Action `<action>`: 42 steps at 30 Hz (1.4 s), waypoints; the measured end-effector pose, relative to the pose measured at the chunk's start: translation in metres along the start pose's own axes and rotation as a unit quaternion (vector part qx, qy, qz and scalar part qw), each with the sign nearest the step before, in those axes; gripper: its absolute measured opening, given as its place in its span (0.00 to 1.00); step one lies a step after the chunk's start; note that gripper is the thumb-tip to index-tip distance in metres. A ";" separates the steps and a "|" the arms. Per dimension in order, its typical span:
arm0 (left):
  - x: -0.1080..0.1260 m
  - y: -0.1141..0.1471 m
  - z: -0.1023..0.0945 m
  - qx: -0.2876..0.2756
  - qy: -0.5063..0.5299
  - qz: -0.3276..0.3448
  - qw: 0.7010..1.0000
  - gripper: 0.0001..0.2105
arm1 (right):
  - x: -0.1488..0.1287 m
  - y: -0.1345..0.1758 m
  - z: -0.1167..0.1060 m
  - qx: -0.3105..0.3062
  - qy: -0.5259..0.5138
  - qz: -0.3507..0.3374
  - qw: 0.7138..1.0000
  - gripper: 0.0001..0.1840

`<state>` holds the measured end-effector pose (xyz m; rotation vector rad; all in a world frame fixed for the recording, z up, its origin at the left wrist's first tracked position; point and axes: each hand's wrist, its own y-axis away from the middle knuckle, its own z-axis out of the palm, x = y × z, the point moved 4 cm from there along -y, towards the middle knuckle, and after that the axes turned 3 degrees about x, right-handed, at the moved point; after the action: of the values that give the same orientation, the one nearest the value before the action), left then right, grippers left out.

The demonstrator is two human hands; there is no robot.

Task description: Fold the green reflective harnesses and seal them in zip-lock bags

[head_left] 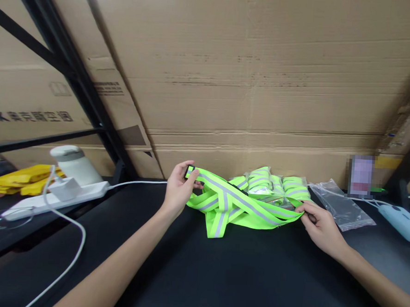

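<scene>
A neon-yellow reflective strap harness with grey stripes stretches between my two hands over the black table. My left hand pinches its left end at a black buckle. At the right end, my right hand closes its fingers on the strap's looped edge. One short strap piece hangs down toward the table below the middle. Behind the harness lie several rolled reflective straps in clear bags, partly hidden by it. A flat clear plastic bag lies beyond my right hand.
On the left are a white power strip with a cable, a white bottle and yellow packets. A light-blue device and a blurred phone-like object are at the right. Cardboard stands behind the table.
</scene>
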<state>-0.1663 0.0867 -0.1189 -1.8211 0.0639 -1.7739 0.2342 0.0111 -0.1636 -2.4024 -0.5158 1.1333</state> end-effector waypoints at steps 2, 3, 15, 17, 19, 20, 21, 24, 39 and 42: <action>0.000 -0.001 -0.001 0.008 0.000 0.011 1.000 0.19 | -0.004 0.000 -0.001 0.000 0.001 -0.001 1.000 0.11; 0.000 -0.001 -0.002 0.010 0.001 0.016 1.000 0.19 | -0.006 0.000 -0.002 0.003 0.003 -0.004 1.000 0.11; 0.004 0.000 -0.002 0.033 -0.006 0.055 0.998 0.16 | -0.014 0.000 -0.010 0.050 0.011 0.013 0.999 0.14; 0.007 0.001 -0.002 0.033 -0.013 0.068 0.997 0.16 | -0.009 -0.001 -0.013 0.075 0.004 0.036 0.997 0.16; 0.008 0.003 -0.001 0.025 -0.021 0.076 0.997 0.17 | -0.003 -0.003 -0.017 0.095 -0.017 0.046 0.994 0.17; 0.008 0.004 0.000 0.019 -0.023 0.077 0.997 0.18 | -0.001 -0.004 -0.018 0.101 -0.035 0.043 0.993 0.18; 0.008 0.004 0.001 0.014 -0.022 0.074 0.997 0.18 | 0.001 -0.005 -0.019 0.105 -0.056 0.037 0.992 0.20; 0.007 0.007 0.004 0.000 -0.010 0.059 0.998 0.19 | 0.006 -0.008 -0.020 0.103 -0.112 0.033 0.988 0.24; 0.017 0.010 0.016 -0.083 0.020 -0.012 0.996 0.17 | 0.007 -0.008 -0.018 -0.188 -0.191 0.184 0.946 0.29; 0.041 0.005 0.022 -0.128 0.013 -0.010 0.992 0.16 | -0.007 -0.011 -0.036 -0.297 -0.222 0.197 0.908 0.26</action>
<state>-0.1391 0.0732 -0.0829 -1.9819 0.2971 -1.8754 0.2567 0.0088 -0.1331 -2.8438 -0.5991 1.9666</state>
